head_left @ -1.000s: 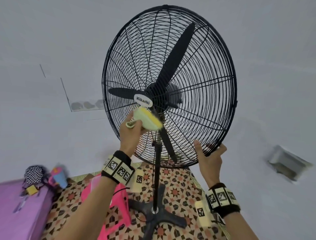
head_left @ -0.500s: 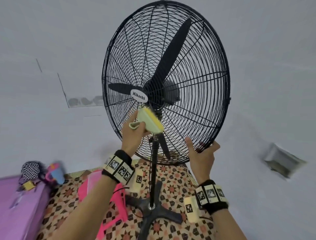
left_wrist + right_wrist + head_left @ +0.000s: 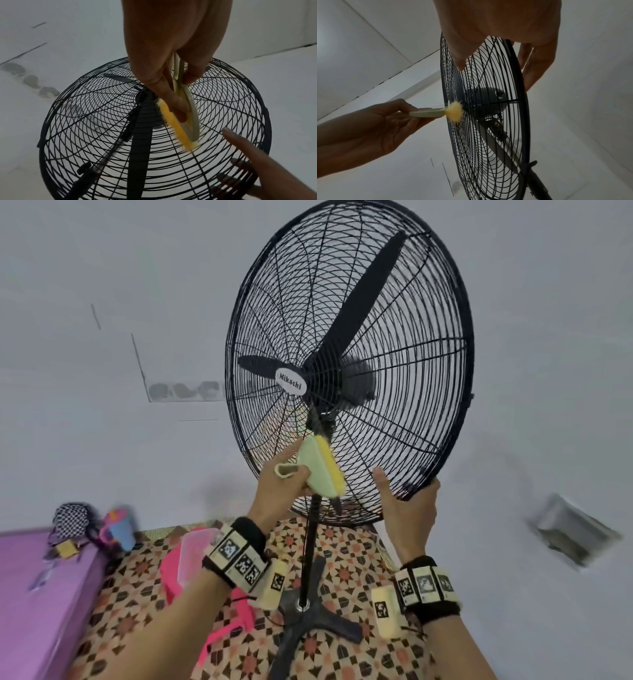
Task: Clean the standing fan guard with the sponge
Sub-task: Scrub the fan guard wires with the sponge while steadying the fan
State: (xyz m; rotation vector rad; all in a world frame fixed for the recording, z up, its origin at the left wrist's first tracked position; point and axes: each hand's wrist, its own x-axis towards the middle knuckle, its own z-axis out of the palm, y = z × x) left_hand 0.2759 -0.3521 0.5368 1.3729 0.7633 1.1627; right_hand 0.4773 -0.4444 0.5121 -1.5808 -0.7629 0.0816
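Note:
A black wire fan guard [image 3: 411, 378] on a standing fan fills the upper middle of the head view. My left hand [image 3: 284, 484] grips the pale green handle of a sponge [image 3: 322, 469] whose yellow pad presses on the guard's lower front, just below the white hub badge [image 3: 290, 383]. In the left wrist view the yellow sponge [image 3: 173, 124] lies along the guard wires [image 3: 102, 135]. My right hand [image 3: 407, 505] holds the guard's lower rim, thumb in front and fingers curled behind; the right wrist view shows those fingers [image 3: 537, 67] behind the rim [image 3: 520, 94] and the sponge [image 3: 453, 112].
The fan's pole and black cross base [image 3: 308, 611] stand on a patterned mat [image 3: 342, 546]. A pink plastic stool [image 3: 185, 563] sits left of the base. A purple surface [image 3: 41, 594] with a cup and small items is at far left. Grey walls surround the fan.
The sponge has slid down the guard, from beside the hub badge to the lower front wires. The right hand keeps its hold on the lower rim.

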